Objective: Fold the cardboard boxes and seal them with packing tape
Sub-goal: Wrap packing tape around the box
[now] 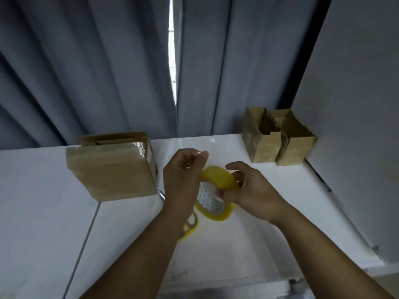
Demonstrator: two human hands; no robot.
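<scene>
Nearest, at 7 o'clock from the work, yellow-handled scissors (191, 226) are lying on the white table (43, 201), partly hidden under the left wrist. At the centre the right hand (252, 190) is gripping the packing tape roll (218, 178), fingers curled round its yellow rim and thumb inside the core, holding it tilted just above the table. The left hand (181, 178) is sitting at 10 o'clock of the roll, fingertips pinching what seems to be its loose end, drawn upward; the strip itself is too clear to trace.

Further off at 10 o'clock a large cardboard box (112, 169) is resting on the table, glossy tape showing on its right side, while a flap at its far edge is looking unsealed. At 2 o'clock a small box (259, 143) and a second small box (295, 147) are standing side by side, touching, folded up, with shiny strips on their near faces and their tops gaping open.

Judging by this, the folding is looking mostly done. The sealing is looking partly done, with a fresh length of tape being readied. Grey curtains (108, 72) are hanging beyond.
</scene>
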